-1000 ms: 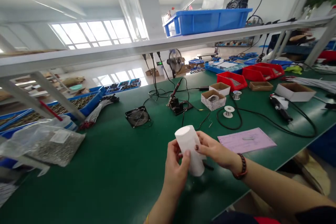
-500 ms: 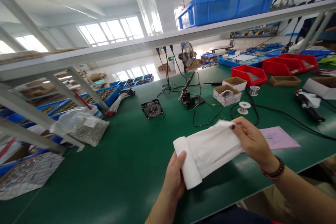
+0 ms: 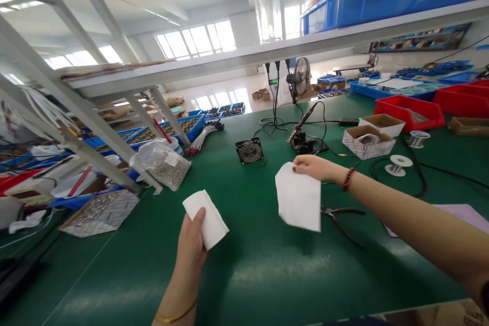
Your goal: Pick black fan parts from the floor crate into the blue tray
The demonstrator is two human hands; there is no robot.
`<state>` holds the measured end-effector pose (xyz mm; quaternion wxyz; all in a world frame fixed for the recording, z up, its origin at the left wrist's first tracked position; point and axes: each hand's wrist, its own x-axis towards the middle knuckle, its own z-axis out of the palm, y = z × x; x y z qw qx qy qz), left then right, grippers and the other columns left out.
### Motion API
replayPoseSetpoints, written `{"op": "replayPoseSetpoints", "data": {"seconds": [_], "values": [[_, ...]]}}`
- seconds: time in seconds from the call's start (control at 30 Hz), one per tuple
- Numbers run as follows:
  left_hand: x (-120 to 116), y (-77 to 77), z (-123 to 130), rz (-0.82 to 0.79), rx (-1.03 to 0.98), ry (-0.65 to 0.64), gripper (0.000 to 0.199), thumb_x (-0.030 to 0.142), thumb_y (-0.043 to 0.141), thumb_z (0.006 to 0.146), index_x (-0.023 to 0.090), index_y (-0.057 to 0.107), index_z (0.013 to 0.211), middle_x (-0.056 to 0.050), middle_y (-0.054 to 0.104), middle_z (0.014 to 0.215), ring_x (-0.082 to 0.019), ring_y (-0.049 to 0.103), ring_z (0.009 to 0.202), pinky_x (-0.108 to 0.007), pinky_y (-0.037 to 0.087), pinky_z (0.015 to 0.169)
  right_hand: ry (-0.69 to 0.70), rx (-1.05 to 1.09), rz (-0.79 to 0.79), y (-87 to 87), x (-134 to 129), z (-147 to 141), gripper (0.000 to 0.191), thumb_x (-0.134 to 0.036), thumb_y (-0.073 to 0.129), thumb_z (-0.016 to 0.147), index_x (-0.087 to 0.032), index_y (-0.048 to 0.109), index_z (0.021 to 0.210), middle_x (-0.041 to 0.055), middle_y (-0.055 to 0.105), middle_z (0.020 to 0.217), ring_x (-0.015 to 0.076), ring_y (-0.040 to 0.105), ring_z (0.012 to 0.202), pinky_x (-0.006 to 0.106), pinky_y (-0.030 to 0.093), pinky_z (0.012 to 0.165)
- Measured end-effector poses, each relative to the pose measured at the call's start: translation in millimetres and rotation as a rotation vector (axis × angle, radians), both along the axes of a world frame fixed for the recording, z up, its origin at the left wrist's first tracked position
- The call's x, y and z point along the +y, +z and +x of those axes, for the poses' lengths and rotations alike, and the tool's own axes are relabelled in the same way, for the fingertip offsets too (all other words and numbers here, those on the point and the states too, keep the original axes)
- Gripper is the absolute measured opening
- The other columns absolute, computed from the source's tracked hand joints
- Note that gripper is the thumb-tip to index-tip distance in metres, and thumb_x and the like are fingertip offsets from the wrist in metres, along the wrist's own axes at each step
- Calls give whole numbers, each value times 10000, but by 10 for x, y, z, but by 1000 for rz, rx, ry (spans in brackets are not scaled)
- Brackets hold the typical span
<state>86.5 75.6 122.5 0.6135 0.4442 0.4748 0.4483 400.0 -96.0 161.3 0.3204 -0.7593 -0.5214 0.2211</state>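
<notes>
Since the earlier frame the hands have drawn well apart, and the white sheet [image 3: 298, 197] that ran out from the paper roll [image 3: 206, 219] now hangs free of it. From the head camera, the right hand [image 3: 313, 168] reaches out over the green mat [image 3: 263, 285], its thumb and fingers nearly closed, pinching only the sheet's top edge. The sheet dangles clear of the mat, its lower left corner blurred, so it may be swinging. The left hand [image 3: 190, 249] is closed around the short roll, with the thumb across its face and the fingers hidden behind it. Such a thin hold on the sheet is the weak point: a slack pinch or a tear at the edge could drop it onto the pliers [image 3: 340, 221] lying just below and to the right, where their jaws or handles might snag it. If the right hand swung farther out, the sheet could brush the box [image 3: 369, 141] or the soldering iron [image 3: 303, 132] in its stand, and a hot tip would scorch it, though the picture cannot show whether the iron is on. On the other side, a loosening grip could let the roll unwind or fall.
</notes>
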Motion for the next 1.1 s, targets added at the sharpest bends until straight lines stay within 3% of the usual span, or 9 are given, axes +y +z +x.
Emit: {"op": "replayPoseSetpoints", "data": {"seconds": [0.1,0.2,0.3,0.37,0.43,0.5,0.63,0.83,1.1], "values": [[191,-100,-64,108,50,-59,471,330,688,834,199,565,1269,-60,682,932,-209,664,728,-326,580,616,-100,-486,-51,-230,494,83,232,-180,429,1050,-125,625,1163,162,663,1141,282,621,1046,343,476,842],[397,-221,-176,217,123,-123,597,454,755,764,198,545,1261,-75,679,1002,-236,670,794,-341,575,636,-2,-587,-77,-493,660,-30,237,-109,437,1022,-121,647,1130,183,617,1227,299,571,1157,370,428,977],[595,-316,-243,306,202,-166,723,602,776,696,197,544,1248,-83,672,1037,-256,669,842,-361,566,667,61,-620,-143,-727,664,-263,199,-242,560,1009,-122,641,1146,186,586,1256,296,582,1145,331,467,932],[719,-359,-240,354,262,-166,783,672,768,654,194,552,1236,-92,669,1047,-275,666,871,-378,559,688,23,-594,-205,-822,663,-376,347,-385,607,992,-112,606,1207,200,558,1280,302,611,1094,331,500,867],[833,-398,-209,388,305,-168,809,697,756,632,194,555,1233,-102,665,1063,-292,664,899,-401,554,717,-29,-554,-262,-860,693,-404,366,-362,582,996,-100,574,1251,208,556,1281,295,637,1039,334,505,832],[930,-447,-168,414,317,-175,793,688,746,637,196,555,1229,-109,665,1075,-304,663,926,-418,550,747,-53,-518,-295,-851,756,-342,296,-219,538,989,-97,568,1257,192,600,1235,276,651,1010,318,495,814],[1053,-593,-120,455,310,-148,704,661,725,669,186,571,1165,-105,671,1051,-315,660,950,-441,549,789,-89,-481,-309,-762,933,-39,297,-123,526,969,-131,606,1254,143,667,1194,249,648,1064,273,475,835],[1119,-774,-156,326,235,-117,724,659,722,684,188,561,1209,-95,671,1028,-274,663,843,-389,551,688,-333,-515,-323,-677,1291,347,388,-101,400,992,-77,642,1295,231,627,1247,302,631,1127,329,474,901],[1078,-754,-141,328,228,-125,679,646,738,659,186,588,1135,-68,670,972,-262,652,843,-366,524,700,-190,-487,-191,-881,1759,-213,384,-176,433,1021,-171,657,1333,168,624,1233,272,638,1049,321,498,882]]}}
